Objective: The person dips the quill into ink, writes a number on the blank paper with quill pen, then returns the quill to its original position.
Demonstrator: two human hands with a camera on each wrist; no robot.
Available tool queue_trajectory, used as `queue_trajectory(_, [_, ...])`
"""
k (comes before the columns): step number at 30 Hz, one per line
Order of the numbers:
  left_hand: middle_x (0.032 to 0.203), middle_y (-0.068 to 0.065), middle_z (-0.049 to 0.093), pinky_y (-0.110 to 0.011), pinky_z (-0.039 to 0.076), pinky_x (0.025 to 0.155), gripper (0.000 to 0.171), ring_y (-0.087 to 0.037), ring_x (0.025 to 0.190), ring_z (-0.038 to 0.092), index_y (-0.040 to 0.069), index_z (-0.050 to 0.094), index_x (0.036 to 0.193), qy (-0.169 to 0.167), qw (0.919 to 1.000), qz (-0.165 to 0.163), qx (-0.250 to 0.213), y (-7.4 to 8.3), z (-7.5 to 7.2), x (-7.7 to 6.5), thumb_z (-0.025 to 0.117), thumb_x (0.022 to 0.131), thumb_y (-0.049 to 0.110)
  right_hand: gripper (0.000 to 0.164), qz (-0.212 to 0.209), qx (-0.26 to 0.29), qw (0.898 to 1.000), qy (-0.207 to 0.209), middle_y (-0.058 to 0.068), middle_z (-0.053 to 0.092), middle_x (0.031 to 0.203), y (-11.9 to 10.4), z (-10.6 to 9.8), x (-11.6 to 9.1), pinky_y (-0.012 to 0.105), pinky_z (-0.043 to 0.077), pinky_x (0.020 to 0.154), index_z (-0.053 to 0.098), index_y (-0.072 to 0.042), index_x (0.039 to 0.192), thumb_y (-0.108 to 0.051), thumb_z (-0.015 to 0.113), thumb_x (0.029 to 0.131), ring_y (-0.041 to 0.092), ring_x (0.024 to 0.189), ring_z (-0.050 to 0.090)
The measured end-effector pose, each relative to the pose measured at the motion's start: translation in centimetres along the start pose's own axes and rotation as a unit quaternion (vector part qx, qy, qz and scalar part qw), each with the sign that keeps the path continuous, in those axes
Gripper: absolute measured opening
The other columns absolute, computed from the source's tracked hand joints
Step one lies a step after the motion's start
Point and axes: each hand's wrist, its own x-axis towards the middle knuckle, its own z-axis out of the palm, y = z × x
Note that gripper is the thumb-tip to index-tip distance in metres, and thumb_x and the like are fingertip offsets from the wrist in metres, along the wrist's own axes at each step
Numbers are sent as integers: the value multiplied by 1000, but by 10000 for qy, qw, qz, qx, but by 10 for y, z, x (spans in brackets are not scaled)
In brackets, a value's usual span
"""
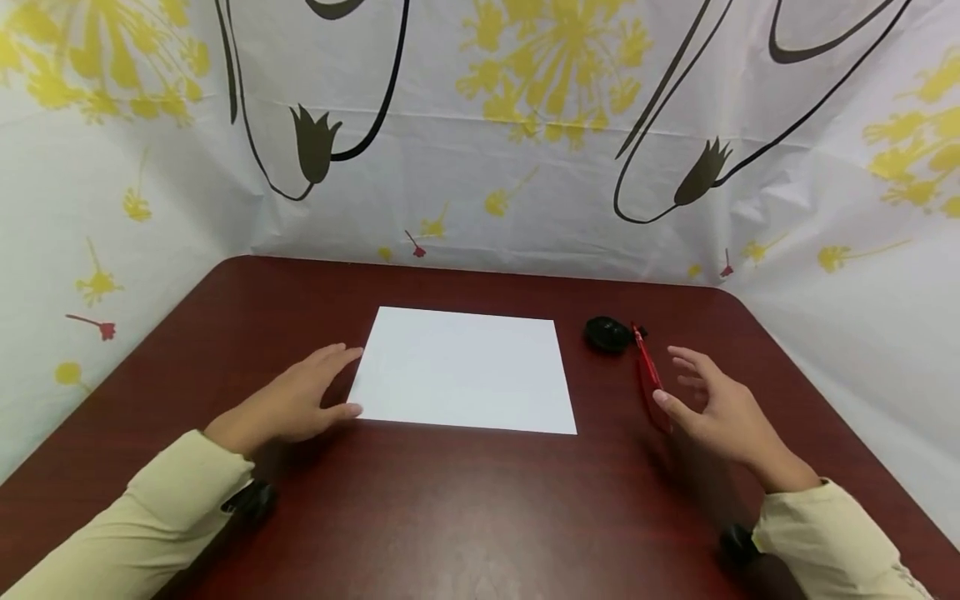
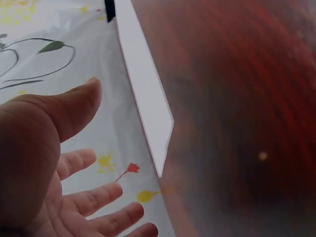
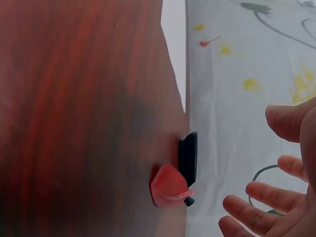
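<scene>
The left sleeve and right sleeve are pale khaki. A small black wrist camera shows beside each cuff.

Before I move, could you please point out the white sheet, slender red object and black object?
White sheet (image 1: 461,371): head view, its middle.
Slender red object (image 1: 650,362): head view, its middle.
Black object (image 1: 607,334): head view, its top.

No text, label, brand or number can be read on the white rectangular paper sheet or around it.
</scene>
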Motion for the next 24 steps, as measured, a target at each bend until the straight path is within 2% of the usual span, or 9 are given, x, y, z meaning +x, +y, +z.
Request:
queue_trajectory(5, [151,-30,24,-64,29,102,79,-48,136,27,7,33,150,-371,9992,-171,-36,-7,4,14,71,88,38,60,-48,-137,9998,-119,27,52,133,7,3,12,61,48,78,40,-6,143,-27,67,93,45,111,57])
queue_trajectory(13, [153,-31,18,-68,25,102,82,-52,137,22,11,28,153,-834,9955,-445,84,-19,-2,33,69,89,41,57,-34,-281,9990,-351,25,52,133,18,13,30,62,46,82,43,-6,140,-27,67,93,45,111,57])
queue_trajectory(24, [155,-31,10,-66,24,104,92,-50,140,14,11,22,154,-1371,9894,-483,24,-31,-6,57,74,85,41,52,-365,-610,9946,-754,25,54,130,35,14,57,60,47,82,46,-2,138,-20,66,94,44,110,57])
